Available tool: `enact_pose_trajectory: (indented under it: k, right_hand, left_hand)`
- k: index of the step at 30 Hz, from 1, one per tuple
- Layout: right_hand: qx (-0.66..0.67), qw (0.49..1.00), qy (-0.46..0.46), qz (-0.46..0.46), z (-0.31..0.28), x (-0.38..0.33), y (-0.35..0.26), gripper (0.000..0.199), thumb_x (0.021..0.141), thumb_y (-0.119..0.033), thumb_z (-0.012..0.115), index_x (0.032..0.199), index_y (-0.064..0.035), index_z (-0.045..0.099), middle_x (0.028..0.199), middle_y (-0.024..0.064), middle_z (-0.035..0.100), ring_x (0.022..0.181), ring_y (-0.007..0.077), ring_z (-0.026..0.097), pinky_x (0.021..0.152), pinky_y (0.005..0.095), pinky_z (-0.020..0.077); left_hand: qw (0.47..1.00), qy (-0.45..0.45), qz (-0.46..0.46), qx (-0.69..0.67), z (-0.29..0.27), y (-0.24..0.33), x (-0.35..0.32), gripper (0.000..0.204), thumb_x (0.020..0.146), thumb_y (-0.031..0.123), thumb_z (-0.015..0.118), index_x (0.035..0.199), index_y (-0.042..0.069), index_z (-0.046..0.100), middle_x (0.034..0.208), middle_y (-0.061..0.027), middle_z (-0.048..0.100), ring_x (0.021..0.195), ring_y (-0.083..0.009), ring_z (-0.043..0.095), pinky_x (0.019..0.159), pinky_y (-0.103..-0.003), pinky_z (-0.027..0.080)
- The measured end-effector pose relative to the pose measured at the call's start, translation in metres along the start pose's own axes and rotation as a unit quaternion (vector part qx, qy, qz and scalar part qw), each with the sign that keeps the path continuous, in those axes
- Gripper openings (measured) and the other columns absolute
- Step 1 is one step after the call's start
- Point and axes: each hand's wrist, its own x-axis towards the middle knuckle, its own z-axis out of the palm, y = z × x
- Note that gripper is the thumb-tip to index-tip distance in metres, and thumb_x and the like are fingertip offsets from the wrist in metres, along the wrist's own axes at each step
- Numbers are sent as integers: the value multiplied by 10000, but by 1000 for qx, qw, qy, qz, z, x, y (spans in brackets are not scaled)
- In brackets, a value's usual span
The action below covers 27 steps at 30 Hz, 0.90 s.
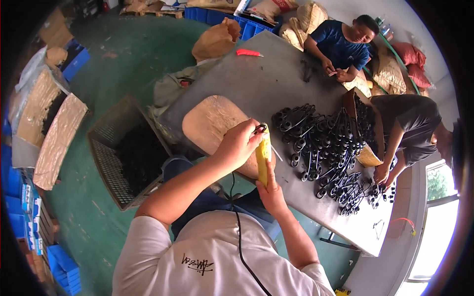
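In front of my body, my left hand (239,143) is closed, pinching a small black part (259,129) at the upper end of a long yellow tool (262,165). Around the lower length of that tool my right hand (271,191) is closed, its thumb lying along the side. The tool's exact kind is unclear. Just to its right a thin pale rod (277,153) slants across the grey tabletop. Under my hands lies a rounded wooden board (210,118). A heap of black looped parts (321,143) spreads over the table to the right.
The grey table (237,79) carries a red-handled knife (249,53) at its far side. An open carton (369,157) of black parts stands right. Two people (340,47) work across the table, their hands on small parts. A plastic crate (106,165) holding black pieces is at left.
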Motion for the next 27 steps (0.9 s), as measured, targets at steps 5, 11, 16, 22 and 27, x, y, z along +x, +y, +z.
enact_pose_trajectory:
  k: [5, 11, 16, 22, 27]
  right_hand:
    - [-59, 994, 83, -44, -17, -3, -4, 705, 920, -62, 613, 1546, -167, 307, 1285, 235, 603, 1104, 367, 649, 915, 387, 520]
    - [-299, 932, 135, -158, -36, 13, 5, 641, 842, -154, 723, 1434, -130, 478, 1013, 170, 597, 895, 341, 606, 818, 435, 488]
    - [-258, 908, 269, -191, -69, 49, 11, 499, 843, -191, 710, 1312, -99, 564, 1086, 128, 581, 1009, 324, 571, 866, 443, 466]
    - [-362, 880, 299, -78, -100, 101, -2, 591, 836, -343, 708, 1338, -81, 538, 1103, 111, 576, 1080, 283, 547, 900, 405, 434]
    - [-401, 853, 323, -83, -103, 129, 32, 476, 782, -211, 666, 1234, -69, 618, 1019, 106, 601, 1016, 284, 558, 863, 396, 444]
  left_hand:
    - [997, 30, -49, -44, -14, -9, -10, 184, 949, 171, 645, 1022, 9, 598, 837, -103, 665, 763, -182, 668, 678, -325, 519]
    - [925, 283, -56, -246, -109, -22, -20, 169, 937, 229, 586, 990, 71, 617, 852, 0, 600, 765, -100, 555, 688, -249, 460]
    - [844, 464, 15, -267, -224, -70, -59, 137, 906, 184, 578, 972, 68, 609, 1001, -35, 627, 974, -144, 563, 836, -300, 433]
    - [834, 479, -266, 68, -310, -126, -143, 267, 908, 172, 584, 1133, 27, 599, 1096, -104, 634, 1052, -219, 579, 876, -359, 453]
    - [844, 357, -218, 336, -259, -156, -148, 445, 875, 160, 628, 1285, 0, 563, 1290, -216, 565, 1209, -364, 528, 1033, -439, 415]
